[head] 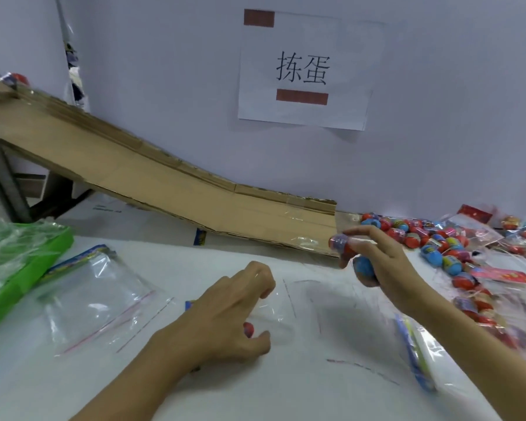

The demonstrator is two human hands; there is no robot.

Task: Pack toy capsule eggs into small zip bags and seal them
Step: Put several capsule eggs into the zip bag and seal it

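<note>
- Landmark: cardboard chute [170, 180], sloping down from the far left to a low end right of centre on the white table [255, 390].
- Loose capsule eggs [431, 238] piled just right of the chute's low end; filled bags lie beyond and nearer along the right edge.
- Right hand [386, 268] hovers just in front of the chute's low end, clamped on two eggs: red-and-purple egg [342, 243] pinched at the fingertips, blue egg [363, 265] tucked against the palm. Index finger sticks out straight.
- Left hand [231, 314], well in front of the chute's middle, fingers curled down onto a clear zip bag [286, 305] lying flat on the table. It seems to pinch the film; a red egg [249, 329] shows under the thumb, whether inside the bag I cannot tell.
- Spare empty zip bags [97, 296] in front of the chute's upper stretch, beside a green tray [28, 268] holding crumpled plastic.
- Step in hand, by my reading: loading eggs into the bag.
- To do it well: left hand should lift one lip so the mouth gapes toward the right hand; feed one egg at a time, fingertip egg first; push them to the bottom, clear of the zip track.
- Risk: round eggs roll if dropped short of the mouth.
</note>
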